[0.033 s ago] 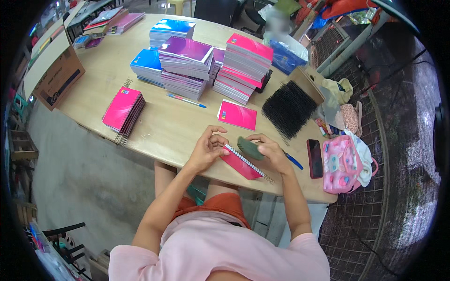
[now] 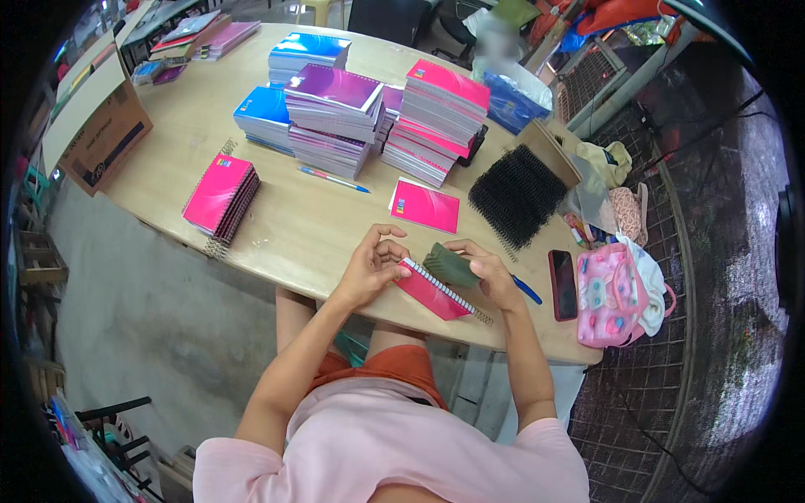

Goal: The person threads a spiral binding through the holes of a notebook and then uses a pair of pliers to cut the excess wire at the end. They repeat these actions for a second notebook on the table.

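Note:
A pink notebook stands tilted at the near table edge, with a wire coil running along its punched white edge and sticking out at the near right end. My left hand pinches the far left end of this notebook between thumb and fingers. In my right hand is a dark green flat piece with a ridged edge, held just above the coil; I cannot tell its exact kind. Beyond my hands lies a loose pink cover with a white sheet under it.
Stacks of purple, blue and pink notebooks stand at the back. Coiled pink notebooks lie left, a pen mid-table. Rightward are black coils, a blue pen, a phone and a pink bag.
The green piece has turned slightly in my right hand, so its ridged edge shows more. My left hand and the notebook have hardly moved.

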`<state>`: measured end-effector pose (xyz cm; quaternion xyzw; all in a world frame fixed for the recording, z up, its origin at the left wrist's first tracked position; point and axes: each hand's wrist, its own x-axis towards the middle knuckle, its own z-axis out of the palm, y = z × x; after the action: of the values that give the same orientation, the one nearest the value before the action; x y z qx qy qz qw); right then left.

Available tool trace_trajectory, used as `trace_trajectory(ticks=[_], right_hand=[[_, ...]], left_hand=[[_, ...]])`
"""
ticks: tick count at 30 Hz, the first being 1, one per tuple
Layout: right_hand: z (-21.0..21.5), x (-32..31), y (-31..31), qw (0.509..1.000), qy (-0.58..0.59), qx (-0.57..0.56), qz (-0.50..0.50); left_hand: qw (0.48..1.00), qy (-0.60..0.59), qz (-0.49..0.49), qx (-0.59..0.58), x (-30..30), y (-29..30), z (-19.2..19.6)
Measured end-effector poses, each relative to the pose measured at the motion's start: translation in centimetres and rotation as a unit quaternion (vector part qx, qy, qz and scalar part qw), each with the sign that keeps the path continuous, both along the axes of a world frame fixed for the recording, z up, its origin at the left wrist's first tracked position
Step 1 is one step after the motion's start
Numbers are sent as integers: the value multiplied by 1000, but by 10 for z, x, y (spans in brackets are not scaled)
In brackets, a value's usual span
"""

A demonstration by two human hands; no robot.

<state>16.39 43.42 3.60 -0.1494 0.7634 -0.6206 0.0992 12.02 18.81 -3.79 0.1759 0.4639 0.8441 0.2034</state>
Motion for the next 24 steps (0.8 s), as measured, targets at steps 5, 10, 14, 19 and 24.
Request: trace_trajectory(ticks=[5, 10, 14, 19, 24], right_hand=[[-9, -4, 4, 978, 101, 179, -30], [-20, 48, 39, 854, 172, 403, -280], [-65, 102, 63, 676, 112, 610, -398], [-54, 99, 61, 793, 124, 446, -396], [20, 53, 10, 871, 255, 345, -240]], left_hand=[[1000, 6, 3, 2, -1, 2, 0], [999, -19, 27, 21, 6, -8, 13], [999, -25, 40, 27, 10, -4, 15], [998, -16, 68, 0, 14, 0, 23], [999, -6, 53, -13, 19, -1, 29]])
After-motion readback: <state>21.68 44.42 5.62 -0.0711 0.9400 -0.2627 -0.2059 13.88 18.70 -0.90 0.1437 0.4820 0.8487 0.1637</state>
